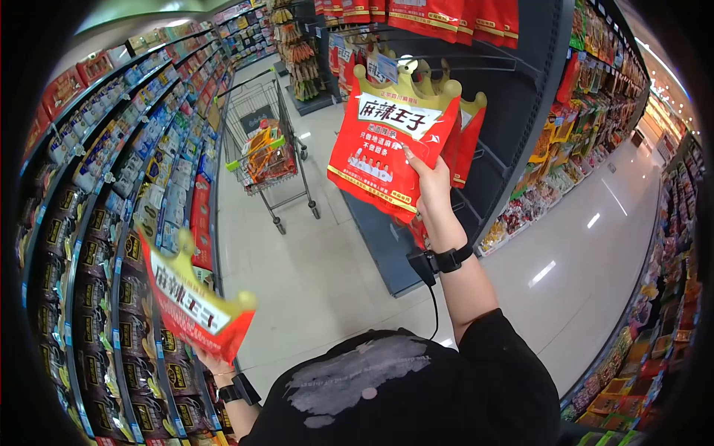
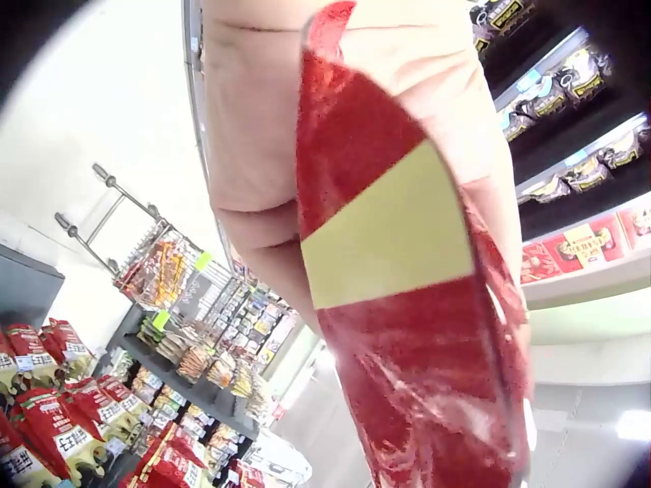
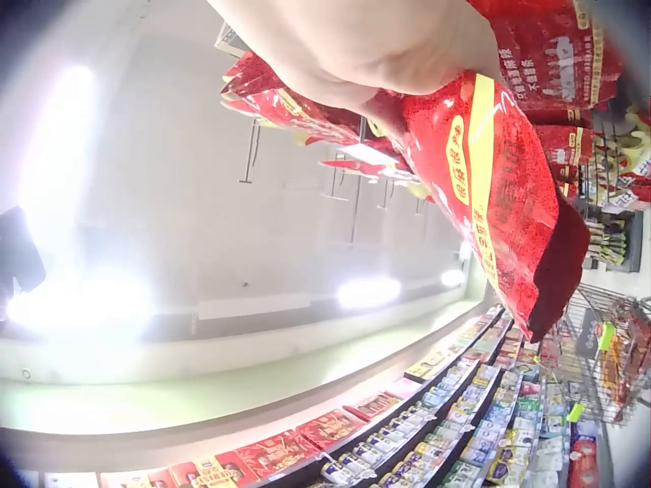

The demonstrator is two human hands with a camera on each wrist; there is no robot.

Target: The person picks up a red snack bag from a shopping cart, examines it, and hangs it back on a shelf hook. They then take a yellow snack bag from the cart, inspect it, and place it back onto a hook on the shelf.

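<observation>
My left hand (image 1: 216, 366) grips a red snack bag (image 1: 186, 305) low at the left; the bag has a gold crown-shaped top and a white label. In the left wrist view, the fingers (image 2: 254, 132) lie behind the bag's red back with its pale yellow panel (image 2: 392, 239). My right hand (image 1: 435, 184) holds a second bag of the same kind (image 1: 390, 141) by its right edge, thumb on the front, up beside the rack. Behind it, similar red bags (image 1: 470, 134) hang and are partly covered. The right wrist view shows that bag's lower end (image 3: 498, 203) below the hand.
A shopping cart (image 1: 260, 141) with packages inside stands ahead in the aisle. The dark hook rack (image 1: 513, 97) rises on the right, with a low base (image 1: 405, 260) jutting onto the floor. Packed shelves (image 1: 111, 245) line the left side.
</observation>
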